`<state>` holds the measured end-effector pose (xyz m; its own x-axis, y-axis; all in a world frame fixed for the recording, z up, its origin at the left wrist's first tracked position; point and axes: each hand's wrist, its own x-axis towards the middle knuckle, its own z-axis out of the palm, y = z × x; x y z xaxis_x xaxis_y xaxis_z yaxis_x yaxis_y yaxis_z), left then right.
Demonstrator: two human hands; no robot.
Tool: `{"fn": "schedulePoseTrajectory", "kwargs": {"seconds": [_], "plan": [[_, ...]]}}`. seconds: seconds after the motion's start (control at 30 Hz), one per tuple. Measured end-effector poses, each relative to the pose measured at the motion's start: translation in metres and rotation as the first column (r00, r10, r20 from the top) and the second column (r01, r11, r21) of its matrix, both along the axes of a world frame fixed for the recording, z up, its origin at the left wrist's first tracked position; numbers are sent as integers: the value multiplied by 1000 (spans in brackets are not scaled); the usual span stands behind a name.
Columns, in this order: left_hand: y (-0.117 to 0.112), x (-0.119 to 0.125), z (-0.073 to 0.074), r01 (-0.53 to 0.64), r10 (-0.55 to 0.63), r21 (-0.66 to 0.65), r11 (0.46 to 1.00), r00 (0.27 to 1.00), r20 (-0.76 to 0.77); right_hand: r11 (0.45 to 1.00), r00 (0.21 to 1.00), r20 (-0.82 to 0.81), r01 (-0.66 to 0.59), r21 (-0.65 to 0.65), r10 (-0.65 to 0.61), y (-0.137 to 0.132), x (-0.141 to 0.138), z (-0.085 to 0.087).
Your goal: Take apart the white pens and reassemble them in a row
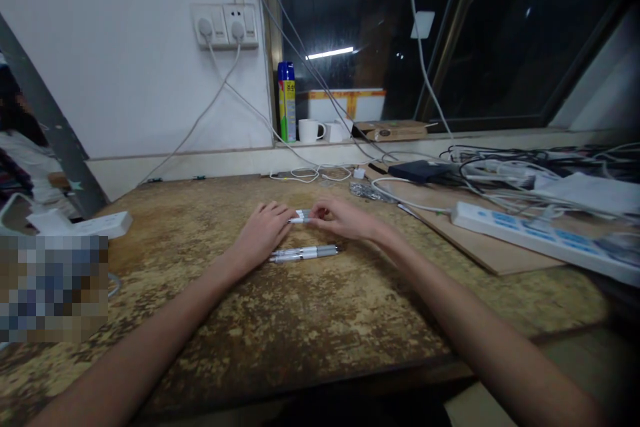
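Several white and grey pens lie on the worn wooden table in front of me. The farther pens (302, 215) stretch between my two hands. My left hand (265, 230) is bent over their left end, its fingers closed there and hiding that part. At their right end, my right hand (341, 219) has thumb and fingertips drawn together in a pinch. Nearer to me lie other pens (313, 252), side by side, with their left ends close to my left wrist. The exact number of pens in each group is hard to make out.
A white power strip (545, 240) and a flat brown board (480, 250) lie on the right, below tangled cables (505, 167). Another power strip (107, 223) is at left. Along the sill stand a spray can (287, 103), a white mug (310, 131) and a cardboard box (393, 129).
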<state>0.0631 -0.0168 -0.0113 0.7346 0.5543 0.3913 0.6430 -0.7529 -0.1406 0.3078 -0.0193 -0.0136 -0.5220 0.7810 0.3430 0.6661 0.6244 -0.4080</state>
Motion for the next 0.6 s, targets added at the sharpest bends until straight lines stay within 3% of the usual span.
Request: {"fn": "schedulePoseTrajectory", "kwargs": {"seconds": [0.1, 0.27, 0.5, 0.6], "plan": [[-3, -5, 7, 0, 1, -14, 1000, 999, 49, 999, 1000, -12, 25, 43, -25, -7, -4, 2], [-8, -12, 17, -33, 36, -41, 999, 996, 79, 981, 983, 160, 59, 185, -89, -11, -14, 3], [-15, -11, 28, -59, 84, 247, 967, 992, -91, 963, 937, 283, 142, 228, -205, -15, -24, -1], [-18, -10, 30, -71, 103, 267, 961, 989, -107, 955, 917, 311, 179, 237, -249, -20, -27, 1]]}}
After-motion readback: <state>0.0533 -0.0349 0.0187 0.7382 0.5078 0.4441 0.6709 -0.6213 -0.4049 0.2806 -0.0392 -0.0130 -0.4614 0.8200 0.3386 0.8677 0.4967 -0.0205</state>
